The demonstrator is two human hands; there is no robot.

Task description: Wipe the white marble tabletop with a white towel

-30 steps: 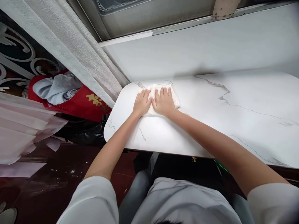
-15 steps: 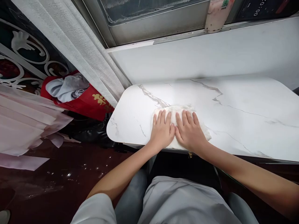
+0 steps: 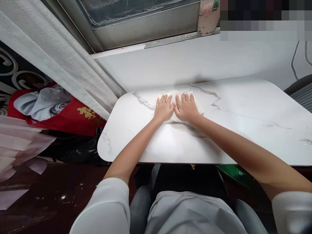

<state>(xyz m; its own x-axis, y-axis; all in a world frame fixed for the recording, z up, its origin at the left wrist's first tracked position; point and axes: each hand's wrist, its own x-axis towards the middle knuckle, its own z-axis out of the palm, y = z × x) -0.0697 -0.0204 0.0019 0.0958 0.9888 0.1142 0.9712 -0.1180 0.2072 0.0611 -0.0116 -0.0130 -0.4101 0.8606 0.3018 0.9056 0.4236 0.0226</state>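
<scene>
A white fluffy cloth (image 3: 175, 119) lies spread on the white marble-patterned tabletop (image 3: 146, 143), near its back edge. My left hand (image 3: 163, 109) rests flat on the left part of this cloth, fingers stretched forward. Beside it, my right hand (image 3: 186, 107) presses flat on the right part, with its fingers also extended. The two thumbs meet or nearly meet in the middle. Both palms hide much of the cloth; its back edge and a strip at the front show.
A white panel (image 3: 156, 66) rises behind the table, below a window frame. On the ledge stands a pinkish cup (image 3: 208, 18). To the left are a pale curtain (image 3: 56, 48) and a red bag (image 3: 70, 120) holding light-coloured fabric. A green object (image 3: 234, 175) shows under the table's front edge.
Both hands have slid the cloth away from me, from the table's front edge toward its back. The arms are more outstretched, and the view has shifted a little to the right.
</scene>
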